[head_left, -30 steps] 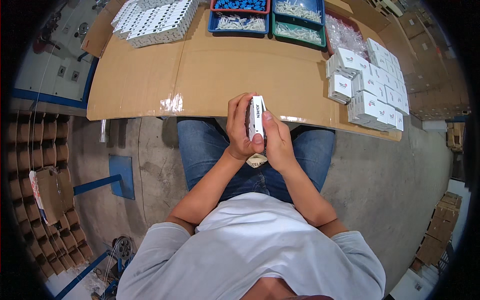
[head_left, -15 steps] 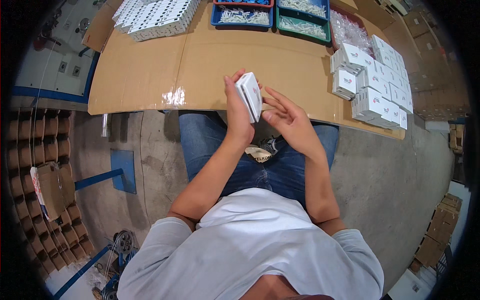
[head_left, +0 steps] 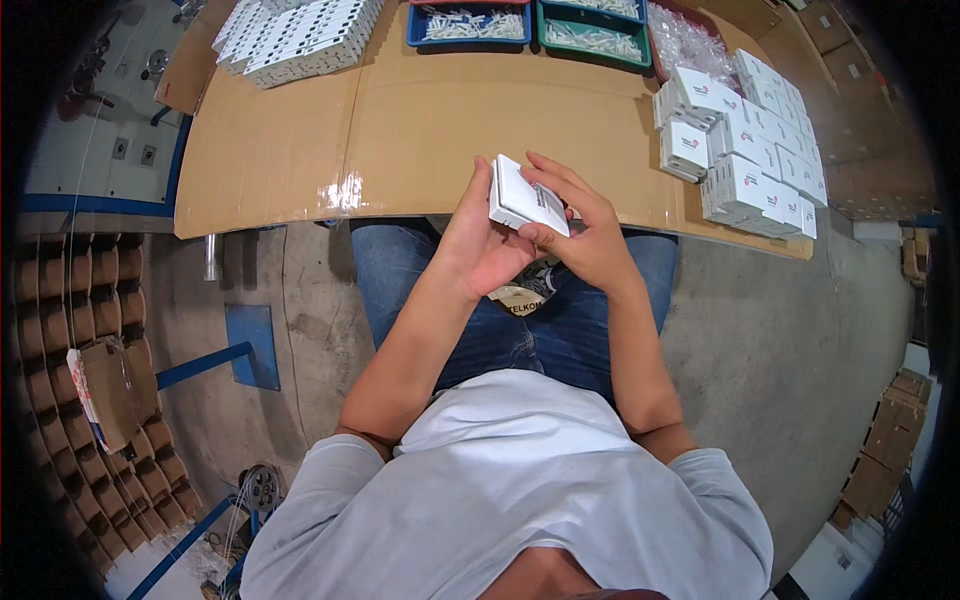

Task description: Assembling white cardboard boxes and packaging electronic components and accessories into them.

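Over the table's near edge, a small white box (head_left: 515, 198) is held tilted between my two hands. A flat part with dark markings stands askew at its right end; whether it is a flap or an insert I cannot tell. My left hand (head_left: 478, 248) supports the box from the left, thumb along its side and the other fingers partly hidden beneath. My right hand (head_left: 598, 238) closes round the right end, thumb at the near side and fingers over the far side.
Cardboard covers the table (head_left: 430, 120). Stacked white boxes stand at right (head_left: 745, 165) and back left (head_left: 305, 40). Along the back are a blue bin (head_left: 470, 42) and a green bin (head_left: 595, 60) of small white pieces, plus a red bin of clear plastic bags (head_left: 690, 45).
The box has turned from nearly upright to a flatter tilt, showing its marked part. My right hand has moved from just beside it to a grip on its right end.
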A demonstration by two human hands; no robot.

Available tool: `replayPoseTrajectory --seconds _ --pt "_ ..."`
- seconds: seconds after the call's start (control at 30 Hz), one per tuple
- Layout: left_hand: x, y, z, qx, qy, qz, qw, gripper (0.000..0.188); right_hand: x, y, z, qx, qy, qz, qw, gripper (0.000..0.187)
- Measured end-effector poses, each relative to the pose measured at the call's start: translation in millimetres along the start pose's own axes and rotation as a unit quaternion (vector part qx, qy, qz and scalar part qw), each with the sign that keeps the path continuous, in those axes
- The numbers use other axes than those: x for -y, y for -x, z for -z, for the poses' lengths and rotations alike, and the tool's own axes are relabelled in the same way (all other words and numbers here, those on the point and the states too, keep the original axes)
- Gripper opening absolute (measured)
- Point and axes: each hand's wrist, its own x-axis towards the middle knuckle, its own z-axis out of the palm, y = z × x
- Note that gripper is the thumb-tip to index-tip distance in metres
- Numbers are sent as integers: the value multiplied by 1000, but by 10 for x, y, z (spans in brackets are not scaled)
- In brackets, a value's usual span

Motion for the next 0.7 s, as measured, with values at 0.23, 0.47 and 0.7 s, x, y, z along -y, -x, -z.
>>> replayPoseTrajectory --seconds 0.23,0.47,0.7 --pt "0 -45 14 -15 79 44 996 60 -31 7 14 -16 28 56 998 61" --pt "38 -78 74 7 137 32 990 52 -58 10 -46 -44 14 -8 999 52" --pt "32 -100 117 22 194 63 979 42 -221 -11 -103 -92 -6 -15 996 50"
